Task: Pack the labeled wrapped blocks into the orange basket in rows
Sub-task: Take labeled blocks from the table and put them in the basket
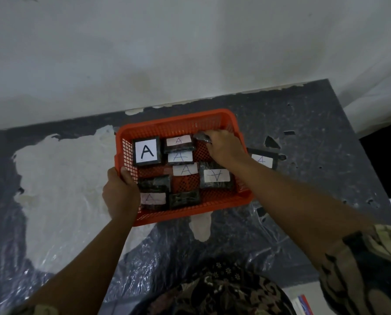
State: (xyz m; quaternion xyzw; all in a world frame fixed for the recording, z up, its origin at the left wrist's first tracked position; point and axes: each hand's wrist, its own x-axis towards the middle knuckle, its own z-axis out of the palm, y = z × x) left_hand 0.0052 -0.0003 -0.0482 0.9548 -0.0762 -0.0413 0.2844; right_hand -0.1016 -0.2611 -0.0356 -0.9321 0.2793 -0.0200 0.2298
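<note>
our patterned sleeves frame the bottom of the view, forearms reaching out over a dark table under crinkled clear plastic, its top peeled to white patches; a pale wall rises behind it.

we see the basket near the table's far edge, stiff mesh plastic, likely light. our left hand clamps its near left wall, thumb inside, fingers wrapped outside.

blocks lie scattered inside it, not yet in rows: dark, film-wrapped, some paper labels marked a face up. one more block sits outside, just beside the right wall. we judge them firm, light, and slick in the wrap, so best pinched across the short sides.

our right hand reaches into the far right corner, fingers closed on a dark wrapped block.
</note>
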